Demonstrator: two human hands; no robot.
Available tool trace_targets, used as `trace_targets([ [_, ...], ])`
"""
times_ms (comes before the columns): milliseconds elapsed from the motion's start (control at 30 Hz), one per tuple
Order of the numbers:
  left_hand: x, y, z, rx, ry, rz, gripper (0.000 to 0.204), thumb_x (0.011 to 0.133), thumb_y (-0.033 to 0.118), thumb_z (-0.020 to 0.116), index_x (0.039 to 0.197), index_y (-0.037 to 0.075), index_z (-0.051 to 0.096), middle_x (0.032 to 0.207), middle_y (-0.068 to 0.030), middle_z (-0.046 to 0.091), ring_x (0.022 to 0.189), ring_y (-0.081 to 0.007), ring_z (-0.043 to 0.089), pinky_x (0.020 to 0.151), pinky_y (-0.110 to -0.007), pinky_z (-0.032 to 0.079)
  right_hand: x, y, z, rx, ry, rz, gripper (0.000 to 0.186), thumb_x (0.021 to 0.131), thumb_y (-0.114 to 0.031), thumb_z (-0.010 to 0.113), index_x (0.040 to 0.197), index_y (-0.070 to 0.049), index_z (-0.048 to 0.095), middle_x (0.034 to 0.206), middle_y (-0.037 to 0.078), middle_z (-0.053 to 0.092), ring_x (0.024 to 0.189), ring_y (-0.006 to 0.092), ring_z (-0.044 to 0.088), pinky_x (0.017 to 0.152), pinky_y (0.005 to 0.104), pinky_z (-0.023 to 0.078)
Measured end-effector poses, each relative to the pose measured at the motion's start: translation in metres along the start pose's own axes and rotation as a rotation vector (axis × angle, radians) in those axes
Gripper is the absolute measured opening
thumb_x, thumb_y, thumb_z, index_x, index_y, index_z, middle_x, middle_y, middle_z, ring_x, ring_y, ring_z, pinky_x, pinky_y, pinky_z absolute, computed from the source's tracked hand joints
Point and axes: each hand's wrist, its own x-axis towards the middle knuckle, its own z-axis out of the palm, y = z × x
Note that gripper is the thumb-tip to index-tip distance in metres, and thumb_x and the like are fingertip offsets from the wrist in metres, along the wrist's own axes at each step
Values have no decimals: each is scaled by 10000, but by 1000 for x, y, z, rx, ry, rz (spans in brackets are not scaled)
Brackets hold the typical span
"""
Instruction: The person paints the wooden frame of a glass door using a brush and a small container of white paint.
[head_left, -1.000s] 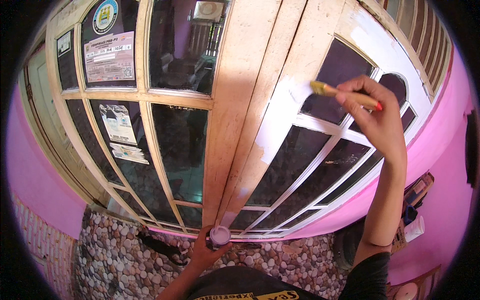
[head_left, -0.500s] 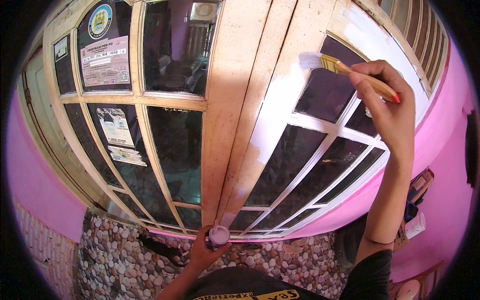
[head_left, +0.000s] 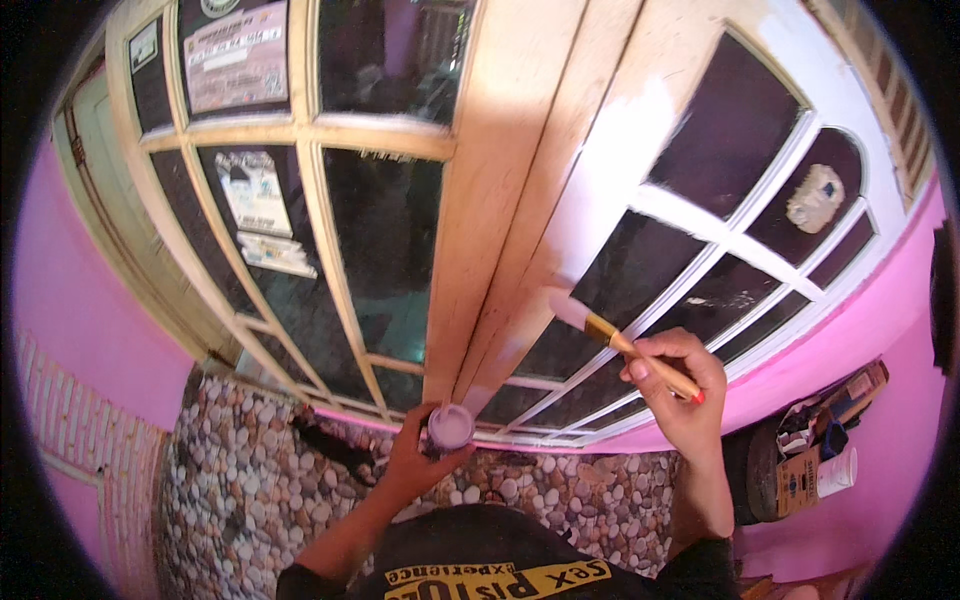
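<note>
My right hand [head_left: 680,385] grips a paintbrush [head_left: 655,370] by its wooden, red-tipped handle. White paint coats the bristles, which are at the wooden frame of the right door [head_left: 600,190], beside its lower glass panes. White paint covers much of that door, while bare tan wood shows along its inner edge. Low in front of the door seam, my left hand [head_left: 415,455] is closed around a small cup of white paint [head_left: 452,427]. A thin stick stands at the cup's rim.
The left door [head_left: 500,130] is unpainted tan wood, with paper stickers [head_left: 238,60] on its glass. Pink walls [head_left: 880,400] flank the doors. At the right stand a dark bin with a cardboard box [head_left: 797,485] and a white cup [head_left: 838,470]. Pebble-patterned flooring [head_left: 270,490] lies below.
My right hand has brought the brush down and left, from the upper door frame to lower on it. My view has tilted downward. The left hand still holds the paint cup.
</note>
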Motion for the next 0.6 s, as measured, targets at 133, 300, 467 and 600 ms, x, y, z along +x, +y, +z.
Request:
trace_targets([
  [133, 10, 4, 7, -12, -12, 11, 752, 728, 262, 875, 1305, 16, 460, 1186, -159, 587, 1092, -252, 594, 915, -369, 479, -33, 19, 16, 142, -38, 129, 146, 865, -27, 729, 995, 15, 678, 866, 79, 662, 780, 124, 630, 680, 248, 488],
  [300, 15, 4, 21, -53, 20, 7, 722, 746, 264, 856, 1310, 36, 467, 1180, -142, 587, 1100, -233, 593, 922, -360, 473, -49, 28, 43, 127, -138, 180, 137, 927, -31, 660, 1025, 52, 613, 932, 111, 640, 743, 141, 658, 665, 247, 523],
  [467, 14, 13, 32, -46, 19, -7, 710, 758, 226, 848, 1320, 30, 461, 1215, -148, 565, 1133, -239, 573, 961, -352, 455, -48, 34, 65, 47, -122, 171, 132, 882, -87, 724, 970, -18, 654, 827, 103, 697, 683, 130, 664, 629, 268, 524],
  [600, 13, 18, 37, -48, 7, 2, 722, 747, 204, 855, 1326, 29, 461, 1224, -154, 557, 1153, -253, 560, 994, -362, 435, -41, 33, 74, 49, -143, 214, 134, 888, -114, 720, 935, -20, 637, 777, 85, 693, 647, 129, 662, 600, 283, 526],
])
